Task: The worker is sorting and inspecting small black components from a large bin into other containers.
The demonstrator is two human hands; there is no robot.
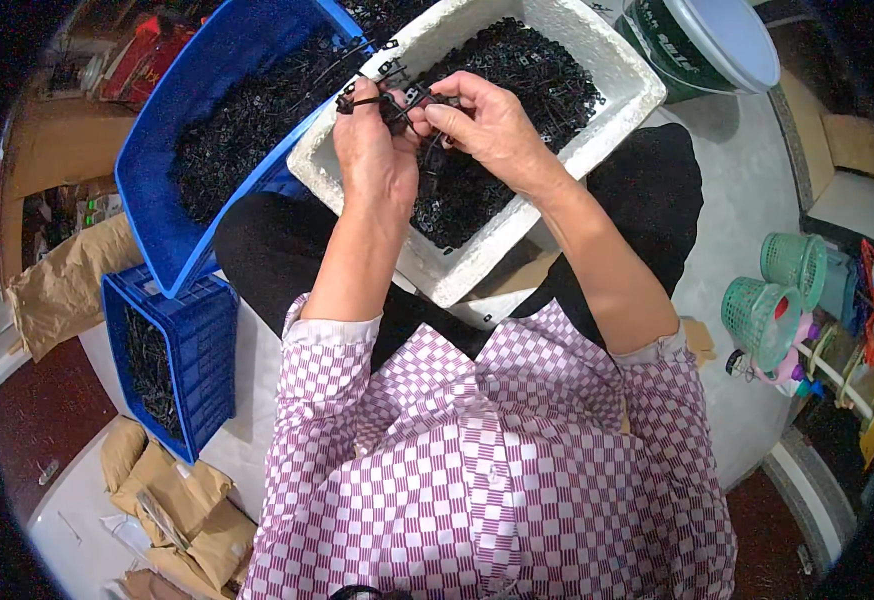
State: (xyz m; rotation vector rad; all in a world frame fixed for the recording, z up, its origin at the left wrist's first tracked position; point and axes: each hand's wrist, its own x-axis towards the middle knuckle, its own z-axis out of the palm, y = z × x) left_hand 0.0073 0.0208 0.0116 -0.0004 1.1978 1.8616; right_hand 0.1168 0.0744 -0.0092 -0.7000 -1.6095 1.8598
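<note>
My left hand (369,160) is closed around a bunch of small black plastic parts (397,98), some on thin stems that stick out past the fingers. Thumb and fingertips of my right hand (497,125) pinch at one of these pieces, right beside the left fingers. Both hands are over a white foam box (617,75), which holds a heap of similar loose black pieces (527,85). To its left leans a large blue crate (147,165) with more black parts inside. The exact shape of the pinched piece is too small to make out.
A smaller blue crate (207,350) with black parts stands at the left. Brown paper packages (192,490) lie at the lower left. A green and white bucket (672,45) is beyond the box at the right. Green plastic baskets (757,320) sit at the far right.
</note>
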